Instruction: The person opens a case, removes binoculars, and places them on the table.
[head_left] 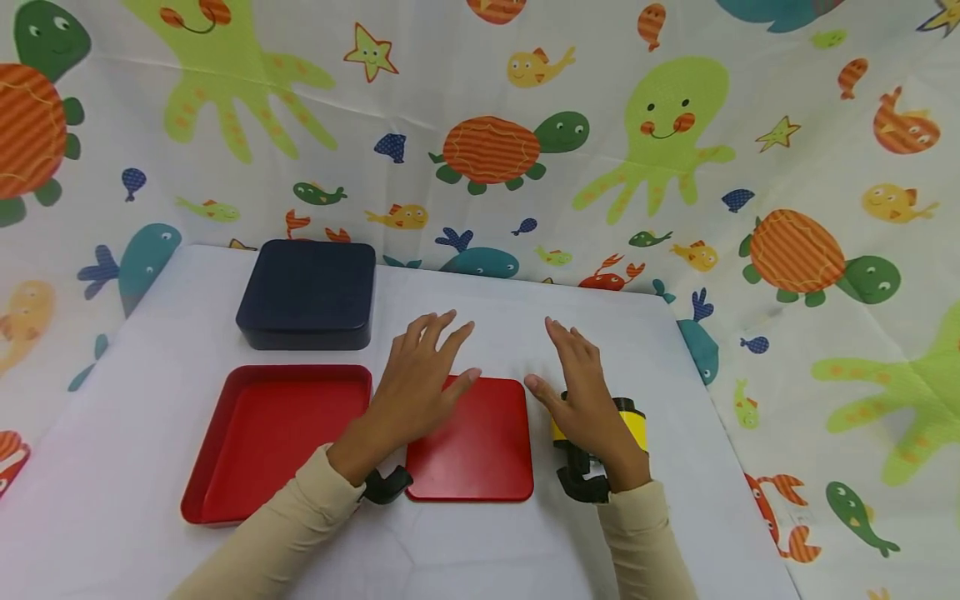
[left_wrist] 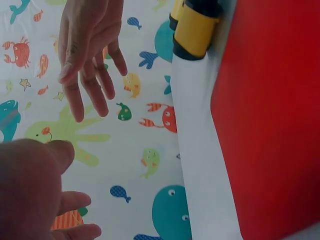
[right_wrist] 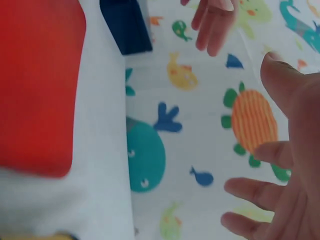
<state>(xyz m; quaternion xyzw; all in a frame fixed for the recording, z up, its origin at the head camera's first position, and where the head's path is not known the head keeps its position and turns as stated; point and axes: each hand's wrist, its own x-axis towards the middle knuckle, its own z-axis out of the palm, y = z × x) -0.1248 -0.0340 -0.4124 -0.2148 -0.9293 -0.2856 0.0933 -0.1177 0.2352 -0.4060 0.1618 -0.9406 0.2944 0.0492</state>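
the left hand (head_left: 420,379) is raised, with fingers spread and holding nothing; from the head view it partly hides the flat red panel (head_left: 480,442), which lies on the white table (head_left: 465,550). the right hand (head_left: 581,392), also holding nothing, has fingers extended, partly hiding the yellow-and-black object (head_left: 636,423). the red tray (head_left: 288,433) lies left of the panel, the dark box (head_left: 311,292) just behind it.

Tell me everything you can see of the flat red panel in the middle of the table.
The red panel is a thin, smooth, slightly shiny rectangle with rounded corners and a darker near edge. Whether it is plastic or painted metal, I can't tell. It lies flat on the white table, right of the red tray. The left hand hides its far left corner but appears raised above it. Nothing visible rests on it.
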